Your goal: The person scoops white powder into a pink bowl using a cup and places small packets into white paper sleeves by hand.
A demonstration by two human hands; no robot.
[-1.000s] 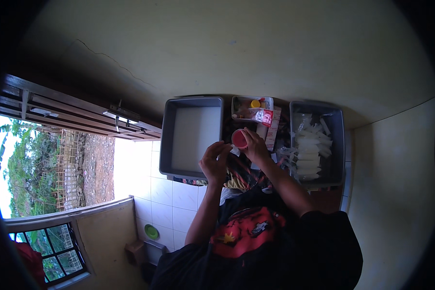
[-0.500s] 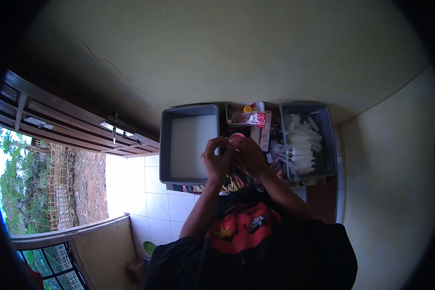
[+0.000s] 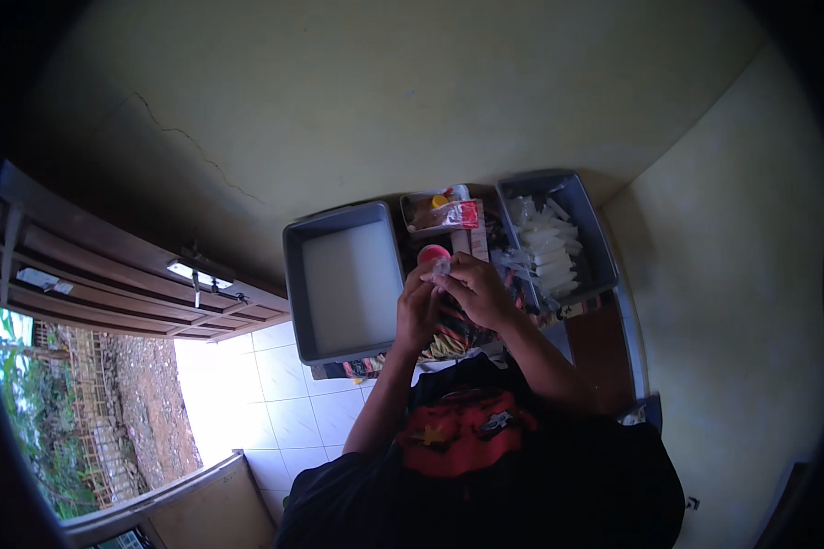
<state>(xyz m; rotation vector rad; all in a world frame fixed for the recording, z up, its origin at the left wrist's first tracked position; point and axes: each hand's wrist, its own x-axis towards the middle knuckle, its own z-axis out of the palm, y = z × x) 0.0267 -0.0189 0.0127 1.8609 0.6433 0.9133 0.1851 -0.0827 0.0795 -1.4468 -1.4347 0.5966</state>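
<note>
My left hand (image 3: 417,309) and my right hand (image 3: 482,287) meet over the middle of the table, their fingertips pinched together on a small clear plastic bag (image 3: 442,266). Just beyond the fingers is a round pink-red container (image 3: 433,252); its lower part is hidden by my hands. To the left stands a grey tub (image 3: 295,279) holding milky white liquid or a smooth white layer; I cannot tell which. On the right, another grey tub (image 3: 599,245) carries a heap of white-filled plastic packets (image 3: 551,249).
A small white bin (image 3: 469,193) with a yellow-capped jar (image 3: 439,200) and a red-and-clear package (image 3: 458,216) sits at the back. Loose clear plastic (image 3: 518,265) lies beside the right tub. The table has a patterned cloth (image 3: 455,334). A wooden door (image 3: 128,265) stands at left.
The view has tilted and shifted, so the tubs appear turned. My hands have come slightly nearer, uncovering more of the pink-red container, and the clear bag now shows between my fingertips.
</note>
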